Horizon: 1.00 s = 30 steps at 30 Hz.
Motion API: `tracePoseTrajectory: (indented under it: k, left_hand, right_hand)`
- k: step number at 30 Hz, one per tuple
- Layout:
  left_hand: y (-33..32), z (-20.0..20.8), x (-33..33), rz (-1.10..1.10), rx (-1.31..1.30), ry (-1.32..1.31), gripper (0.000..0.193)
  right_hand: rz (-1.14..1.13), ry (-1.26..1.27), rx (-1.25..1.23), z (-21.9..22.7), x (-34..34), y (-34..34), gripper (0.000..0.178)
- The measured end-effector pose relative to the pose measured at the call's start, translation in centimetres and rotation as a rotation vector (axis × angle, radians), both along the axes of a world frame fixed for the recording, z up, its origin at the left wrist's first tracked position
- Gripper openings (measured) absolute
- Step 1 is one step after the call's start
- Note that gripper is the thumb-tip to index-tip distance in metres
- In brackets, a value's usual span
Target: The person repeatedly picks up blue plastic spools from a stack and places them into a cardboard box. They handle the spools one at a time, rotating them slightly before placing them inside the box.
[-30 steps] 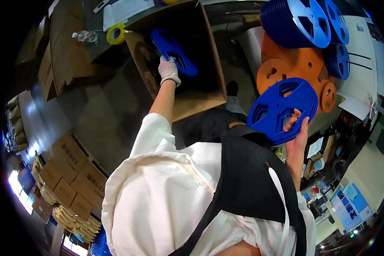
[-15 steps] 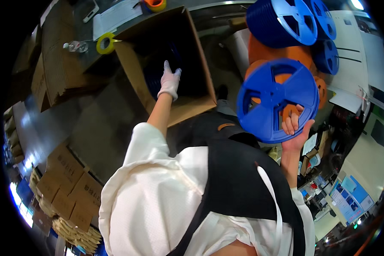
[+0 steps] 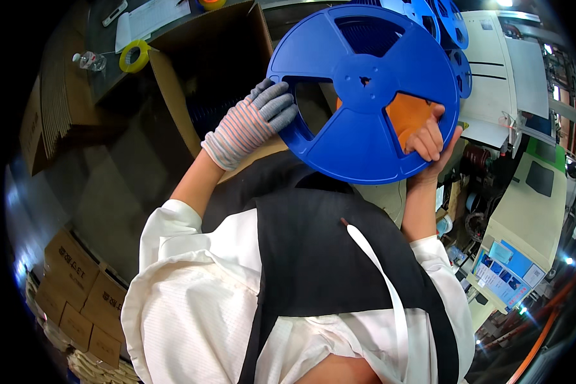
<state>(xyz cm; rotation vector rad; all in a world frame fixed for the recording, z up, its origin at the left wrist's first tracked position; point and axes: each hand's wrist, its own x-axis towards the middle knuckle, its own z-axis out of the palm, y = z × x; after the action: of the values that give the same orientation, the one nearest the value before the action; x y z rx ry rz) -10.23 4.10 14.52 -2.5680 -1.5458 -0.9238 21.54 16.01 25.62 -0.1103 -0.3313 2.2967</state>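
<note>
A dark bench [image 3: 105, 45] and an open brown cardboard box [image 3: 166, 86] stand left of the gloved, grey-and-pink striped left hand [image 3: 249, 121], whose bent fingers lie over the left rim of a large round blue plastic reel [image 3: 365, 102], grip unclear. Lacking any long axis, the reel is raised between both hands, the bare right hand [image 3: 429, 141] closed around its lower-right rim.

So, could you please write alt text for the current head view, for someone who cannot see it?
A bare right hand holds a blue reel through one of its cut-outs, while a gloved left hand overlaps its left rim. Beyond, to the left, are an open cardboard box, yellow tape and a bottle.
</note>
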Motion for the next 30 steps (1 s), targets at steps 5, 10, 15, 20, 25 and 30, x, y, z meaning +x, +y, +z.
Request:
tracePoseTrajectory:
  k: [5, 10, 15, 20, 25, 30]
  left_hand:
    - [-3.1, -0.1, -0.9, 0.101, -0.292, -0.47, 0.031]
    - [-8.4, 1.5, -0.6, 0.003, -0.774, -1.873, 0.028]
    - [-10.6, 2.0, -1.0, 0.0, -0.947, -2.135, 0.039]
    - [-10.8, 1.7, -0.6, -0.001, -0.996, -2.11, 0.04]
    - [-10.5, 1.0, -0.4, -0.065, -1.083, -2.065, 0.039]
    - [-10.5, 1.2, -1.3, -0.118, -1.129, -2.029, 0.043]
  right_hand:
    - [-0.372, -1.0, 0.164, 3.4, -4.6, -0.8, 0.07]
    - [-0.314, -1.078, 0.09, -1.4, -0.4, 0.9, 0.04]
    - [-0.502, -1.266, 0.161, -4.0, -0.4, -1.7, 0.039]
    - [-0.403, -1.09, 0.231, -0.6, -1.1, -2.6, 0.063]
    - [-0.538, -1.123, 0.119, -0.1, -1.4, -3.5, 0.065]
    - [-0.426, -1.032, 0.137, 0.2, 0.2, -3.3, 0.056]
